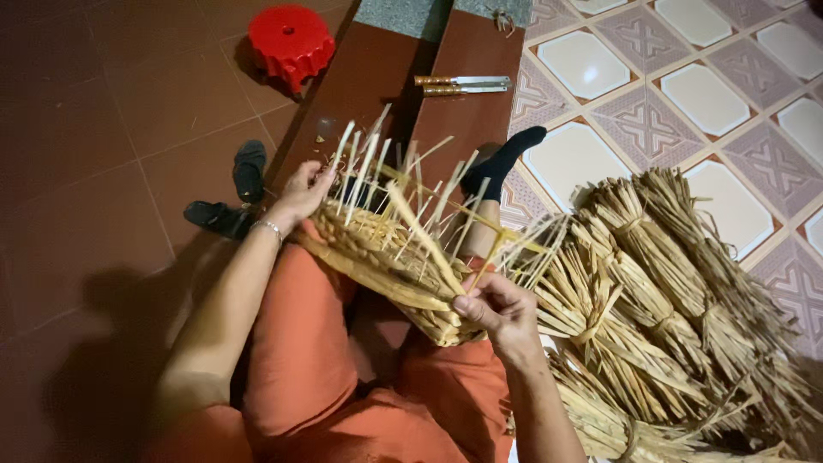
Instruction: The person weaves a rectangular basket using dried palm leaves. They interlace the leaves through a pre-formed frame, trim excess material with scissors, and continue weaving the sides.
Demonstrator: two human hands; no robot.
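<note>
A half-woven straw basket (390,257) rests on my lap, over orange trousers, with many pale upright strands sticking out of its rim. My left hand (302,190) grips the basket's far left edge among the strands; a thin bracelet sits on that wrist. My right hand (499,310) pinches a straw strand at the basket's near right corner. My foot in a black sock (513,147) stretches out behind the basket.
Bundles of tied dried straw (660,300) lie piled on the patterned tile floor to my right. A red plastic stool (290,39) stands at the back left. Two knives with wooden handles (463,84) lie on a brown step. Black sandals (236,193) sit on the brown floor.
</note>
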